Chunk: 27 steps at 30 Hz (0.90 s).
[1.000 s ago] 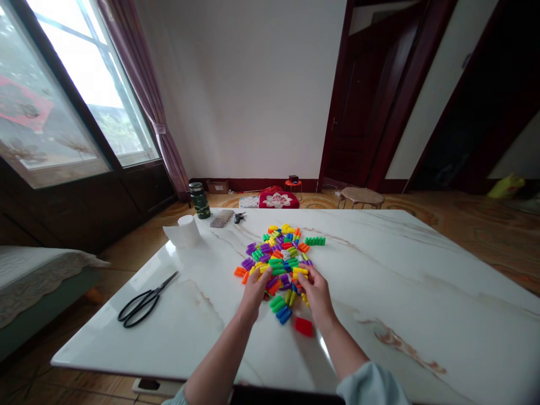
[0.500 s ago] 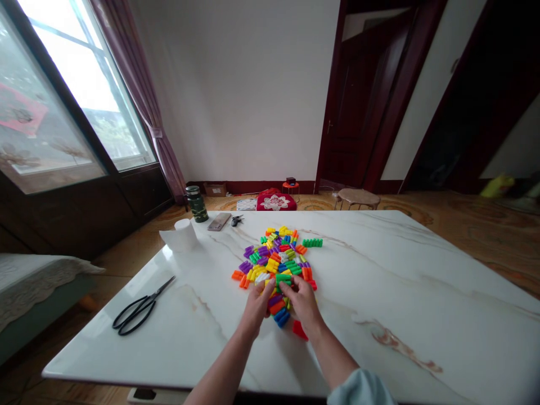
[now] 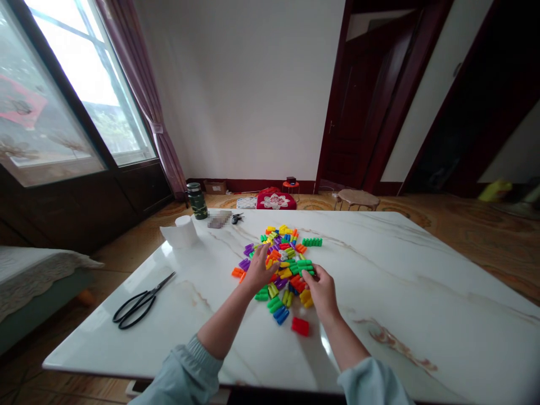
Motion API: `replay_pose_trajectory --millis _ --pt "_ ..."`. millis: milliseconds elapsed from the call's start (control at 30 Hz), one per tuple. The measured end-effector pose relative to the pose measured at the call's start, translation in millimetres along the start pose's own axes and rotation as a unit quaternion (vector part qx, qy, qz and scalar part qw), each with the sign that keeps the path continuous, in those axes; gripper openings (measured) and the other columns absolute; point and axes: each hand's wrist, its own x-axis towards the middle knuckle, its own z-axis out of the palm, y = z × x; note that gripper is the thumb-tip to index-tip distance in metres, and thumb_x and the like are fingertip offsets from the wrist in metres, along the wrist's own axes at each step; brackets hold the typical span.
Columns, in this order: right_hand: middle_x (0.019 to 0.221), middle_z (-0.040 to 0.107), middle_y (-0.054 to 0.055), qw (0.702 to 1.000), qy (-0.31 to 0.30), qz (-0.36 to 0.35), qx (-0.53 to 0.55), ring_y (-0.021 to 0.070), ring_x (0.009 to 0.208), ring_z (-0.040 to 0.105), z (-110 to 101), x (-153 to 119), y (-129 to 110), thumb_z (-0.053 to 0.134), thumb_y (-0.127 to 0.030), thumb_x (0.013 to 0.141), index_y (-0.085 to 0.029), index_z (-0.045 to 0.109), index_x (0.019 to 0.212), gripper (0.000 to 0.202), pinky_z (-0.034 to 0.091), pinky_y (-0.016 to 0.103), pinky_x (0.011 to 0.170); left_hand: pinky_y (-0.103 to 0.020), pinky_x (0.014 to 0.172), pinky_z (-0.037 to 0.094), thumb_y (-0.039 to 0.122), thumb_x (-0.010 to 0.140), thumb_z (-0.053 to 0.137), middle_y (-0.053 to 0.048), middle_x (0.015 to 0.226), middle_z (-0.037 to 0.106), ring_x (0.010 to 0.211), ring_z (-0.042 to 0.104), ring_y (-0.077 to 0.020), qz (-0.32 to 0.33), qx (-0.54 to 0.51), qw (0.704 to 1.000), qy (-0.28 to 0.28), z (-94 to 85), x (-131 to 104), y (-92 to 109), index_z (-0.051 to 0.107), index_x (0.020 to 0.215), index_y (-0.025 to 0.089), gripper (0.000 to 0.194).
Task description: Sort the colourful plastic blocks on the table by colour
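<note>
Brightly coloured plastic building blocks (image 3: pixel 280 316) lie in a loose pile on the white marbled table. My left hand (image 3: pixel 258 271) hovers over the pile's left side, fingers apart, with nothing visible in it. Some blocks are hidden beneath it. On the right, my right hand (image 3: pixel 323 289) pinches a green block (image 3: pixel 304 266) between thumb and fingers, just above the pile. A red block (image 3: pixel 300 326) sits apart near me. Beyond the pile stands a row of joined green blocks (image 3: pixel 312 242).
Black-handled scissors (image 3: pixel 141 304) lie on the left of the table (image 3: pixel 400 281). Farther back are a paper roll (image 3: pixel 184 232), a camouflage bottle (image 3: pixel 197 201), a blurred-out flat object (image 3: pixel 219 219) and keys (image 3: pixel 237 218). A round stool (image 3: pixel 358 197) stands beyond the table.
My hands have moved apart. The left has let go of the green block and gone up-left over the pile; the right has carried that block to the right.
</note>
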Motion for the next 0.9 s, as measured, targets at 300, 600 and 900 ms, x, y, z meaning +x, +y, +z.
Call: replay_pose_trajectory --millis 300,600,900 --pt "0.094 0.072 0.007 0.998 -0.054 -0.013 -0.005 0.0198 0.077 0.068 6.6 18.6 10.1 0.067 -0.033 0.064 -0.016 0.065 0.103 0.043 0.056 0.032 0.070 -0.055 0.114 0.024 0.049 0.081 0.065 -0.012 0.153 0.034 0.142 0.029 -0.0349 0.098 0.257 0.961 -0.018 -2.0 -85.1 -47.9 0.045 0.140 0.028 0.065" --pt "0.095 0.071 0.008 0.976 0.047 -0.079 -0.196 0.0202 0.076 0.063 -28.2 3.3 29.8 0.058 -0.046 0.073 -0.020 0.067 0.092 0.033 0.051 0.034 0.074 -0.059 0.118 0.012 0.065 0.073 0.067 -0.010 0.159 0.025 0.146 0.015 -0.0405 0.106 0.325 0.937 -0.069 5.4 -85.9 -45.4 0.046 0.142 0.026 0.083" --pt "0.103 0.066 0.011 0.905 -0.009 -0.184 -0.383 0.0243 0.096 0.061 -12.9 -11.7 34.6 0.048 -0.037 0.088 -0.018 0.067 0.108 0.033 0.048 0.034 0.082 -0.060 0.117 0.010 0.065 0.076 0.063 -0.012 0.158 0.027 0.145 0.019 -0.0396 0.110 0.351 0.928 -0.063 7.4 -80.2 -49.4 0.049 0.140 0.024 0.077"
